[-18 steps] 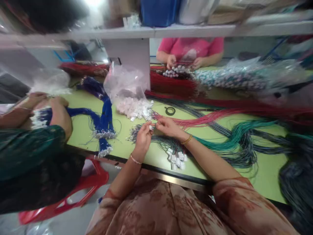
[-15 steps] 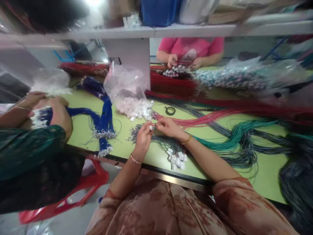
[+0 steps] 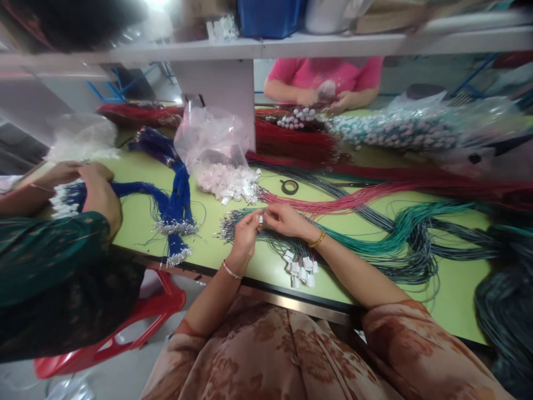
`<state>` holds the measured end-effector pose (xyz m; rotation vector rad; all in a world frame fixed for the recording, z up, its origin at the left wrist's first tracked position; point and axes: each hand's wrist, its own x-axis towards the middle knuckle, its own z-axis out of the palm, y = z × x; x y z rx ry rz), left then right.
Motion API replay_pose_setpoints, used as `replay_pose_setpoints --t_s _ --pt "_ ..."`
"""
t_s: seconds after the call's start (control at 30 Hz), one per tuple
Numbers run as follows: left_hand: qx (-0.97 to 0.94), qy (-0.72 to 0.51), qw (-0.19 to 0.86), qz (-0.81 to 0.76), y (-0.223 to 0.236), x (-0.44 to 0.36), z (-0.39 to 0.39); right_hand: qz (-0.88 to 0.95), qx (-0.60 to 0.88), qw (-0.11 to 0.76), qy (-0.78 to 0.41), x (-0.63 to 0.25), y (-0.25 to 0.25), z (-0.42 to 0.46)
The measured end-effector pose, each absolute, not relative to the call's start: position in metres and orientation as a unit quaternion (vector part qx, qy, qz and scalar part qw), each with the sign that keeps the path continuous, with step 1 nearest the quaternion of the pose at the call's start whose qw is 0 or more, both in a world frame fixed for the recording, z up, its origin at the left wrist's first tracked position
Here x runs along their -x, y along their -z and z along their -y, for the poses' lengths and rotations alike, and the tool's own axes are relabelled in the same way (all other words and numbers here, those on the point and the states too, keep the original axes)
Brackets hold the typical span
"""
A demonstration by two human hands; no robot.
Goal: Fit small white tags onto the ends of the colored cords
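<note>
My left hand (image 3: 245,233) pinches a small white plastic connector (image 3: 261,219) between thumb and fingertips. Close against it on the right, my right hand (image 3: 289,220) is closed in a pinch on what looks like a thin wire, mostly hidden by the fingers. Under and behind both hands lies a bundle of green and dark wires, its metal-tipped ends (image 3: 228,225) just left of my left hand. Below my right hand, several wires end in white connectors (image 3: 300,270) on the table.
A plastic bag spills loose white connectors (image 3: 229,182) beyond my hands. Pink wires (image 3: 333,206) and a black tape roll (image 3: 289,186) lie behind. Blue wire bundles (image 3: 177,194) are at left, beside a co-worker's hands (image 3: 89,172). Another person in pink (image 3: 325,80) sits opposite, below a shelf (image 3: 266,47).
My hands stay nearly in place, with the fingertips shifted slightly around the connector. The opposite person's hands have drawn closer together. The view has shifted slightly.
</note>
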<state>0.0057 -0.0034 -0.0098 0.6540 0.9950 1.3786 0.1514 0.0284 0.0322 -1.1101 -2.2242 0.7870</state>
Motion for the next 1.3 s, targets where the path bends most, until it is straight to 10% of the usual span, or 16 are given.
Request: replay_pose_setpoints --t_s 0.73,1.07,1.3 --pt "-0.499 -0.575 0.385 -0.521 -0.002 -0.018 0.027 0.799 0.355 0.231 -0.426 -0.169 -0.038 -0.036" --pt "-0.943 -0.271 0.143 -0.130 -0.020 -0.067 0.084 0.879 0.357 0.116 -0.294 -0.135 -0.030 -0.027" --pt "-0.774 -0.392 0.151 -0.474 -0.024 0.013 0.015 0.888 0.358 0.165 -0.239 -0.142 -0.003 -0.014"
